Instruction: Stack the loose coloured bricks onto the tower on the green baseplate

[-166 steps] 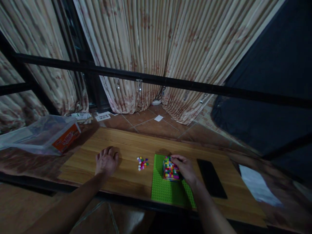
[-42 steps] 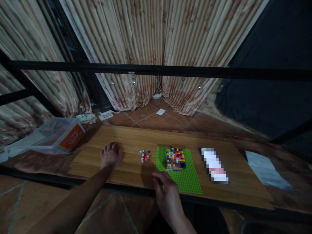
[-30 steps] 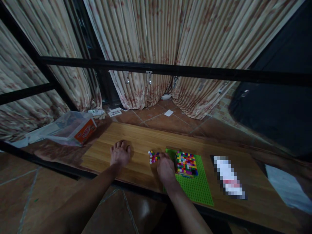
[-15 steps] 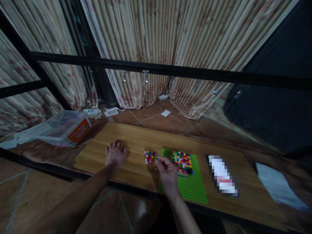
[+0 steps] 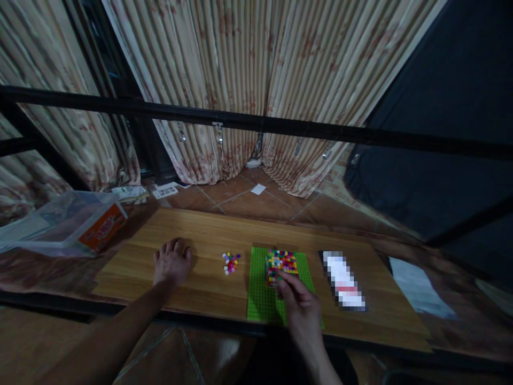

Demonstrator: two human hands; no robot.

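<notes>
On the green baseplate (image 5: 260,305) stands a block of many-coloured toy bricks (image 5: 282,259), built up in rows. My right hand (image 5: 298,305) is over its near edge, thumb and forefinger pinched on a small green toy brick (image 5: 279,278). The fingers hide part of the block, and I cannot tell whether the green brick touches it. Left of the baseplate lies a small pile of loose toy bricks (image 5: 230,263) in mixed colours. My left hand (image 5: 172,262) rests palm down on the wooden table, fingers apart, holding nothing.
The wooden table (image 5: 208,230) also bears a dark flat item with a blurred white face (image 5: 343,280) at right. A clear plastic box (image 5: 80,219) with an orange label stands at left. A white sheet (image 5: 420,289) lies at the far right. A black rail (image 5: 236,116) crosses in front of the curtains.
My right hand has moved from beside the loose pile to the brick block, with the green brick in its fingertips. My left hand stays on the table. The whole view has shifted.
</notes>
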